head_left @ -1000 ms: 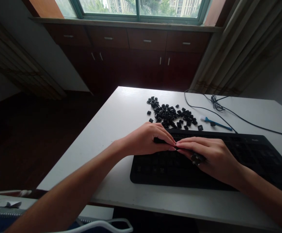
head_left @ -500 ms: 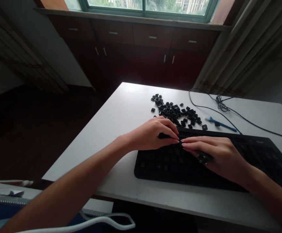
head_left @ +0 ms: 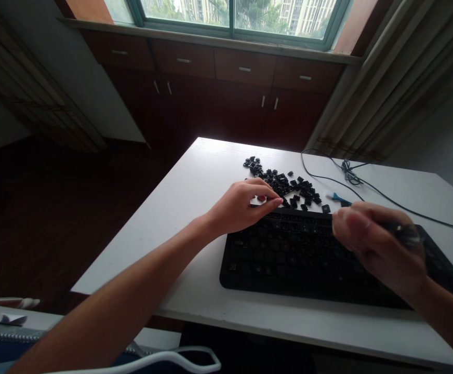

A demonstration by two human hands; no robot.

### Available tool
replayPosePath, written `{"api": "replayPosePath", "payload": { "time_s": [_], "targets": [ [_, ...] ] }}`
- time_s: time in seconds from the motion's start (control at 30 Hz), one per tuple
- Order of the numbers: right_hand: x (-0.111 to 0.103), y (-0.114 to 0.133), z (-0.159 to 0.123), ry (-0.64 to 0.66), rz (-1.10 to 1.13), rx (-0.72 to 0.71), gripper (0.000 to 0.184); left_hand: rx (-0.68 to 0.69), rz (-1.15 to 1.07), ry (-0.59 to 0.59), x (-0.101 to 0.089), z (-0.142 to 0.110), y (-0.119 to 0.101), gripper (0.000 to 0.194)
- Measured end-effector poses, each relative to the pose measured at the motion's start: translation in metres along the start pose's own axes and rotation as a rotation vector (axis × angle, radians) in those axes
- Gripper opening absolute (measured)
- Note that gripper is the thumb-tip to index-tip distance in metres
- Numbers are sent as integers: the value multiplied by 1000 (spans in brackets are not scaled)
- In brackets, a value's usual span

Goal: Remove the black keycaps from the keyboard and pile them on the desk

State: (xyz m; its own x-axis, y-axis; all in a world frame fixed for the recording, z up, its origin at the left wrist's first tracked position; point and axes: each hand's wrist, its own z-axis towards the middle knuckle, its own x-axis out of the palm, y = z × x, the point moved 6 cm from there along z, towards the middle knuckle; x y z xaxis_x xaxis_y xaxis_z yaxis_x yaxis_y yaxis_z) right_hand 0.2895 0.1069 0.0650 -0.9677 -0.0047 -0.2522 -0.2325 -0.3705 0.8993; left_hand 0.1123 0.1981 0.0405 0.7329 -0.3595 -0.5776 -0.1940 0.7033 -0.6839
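We judge the loose keycaps behind the keyboard light, stiff, best gripped by opposite sides; our left hand presses its fingers tip to tip, our right hand curls round a blurred dark object.

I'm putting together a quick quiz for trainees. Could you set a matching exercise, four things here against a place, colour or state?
1. Keyboard
2. Keycaps
3. Slim tool
4. Window frame

A. Green
B. Loose, in a scattered heap
C. On the near side of the white desk
D. Blue

Pairs: 1-C, 2-B, 3-D, 4-A
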Motion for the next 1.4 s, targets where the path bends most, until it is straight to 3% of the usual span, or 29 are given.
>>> {"api": "replayPosePath", "payload": {
  "time_s": [0.1,0.27,0.43,0.57,0.63,0.73,0.83,0.9,0.97,1.1,1.4],
  "targets": [
    [24,12,18,85,353,124,53,-19,187,-118,-12,0,11,24],
    [41,31,35,21,429,9,57,-3,454,-160,-20,-2,22,25],
    [60,-3,29,92,292,110,56,-16,492,-146,-19,-3,22,25],
    [47,7,31,18,386,29,54,-15,503,-118,-15,-3,23,25],
    [38,16,31,31,305,5,55,-24,522,-106,-16,-3,25,26],
    [26,17,28,86,-78,-25,48,-60,569,-111,-23,-4,32,26],
    [20,4,20,247,-488,-140,20,-128,594,-147,-35,-7,43,28],
    [19,-6,12,370,-632,-248,4,-166,587,-150,-40,-8,50,28],
    [16,-17,3,438,-715,-312,16,-177,575,-125,-42,-8,53,29],
    [10,-32,-8,452,-793,-326,21,-143,484,-20,-39,-6,49,30],
    [7,-24,-10,391,-845,-430,24,-265,260,-10,-34,-8,56,40]
  ]
}}
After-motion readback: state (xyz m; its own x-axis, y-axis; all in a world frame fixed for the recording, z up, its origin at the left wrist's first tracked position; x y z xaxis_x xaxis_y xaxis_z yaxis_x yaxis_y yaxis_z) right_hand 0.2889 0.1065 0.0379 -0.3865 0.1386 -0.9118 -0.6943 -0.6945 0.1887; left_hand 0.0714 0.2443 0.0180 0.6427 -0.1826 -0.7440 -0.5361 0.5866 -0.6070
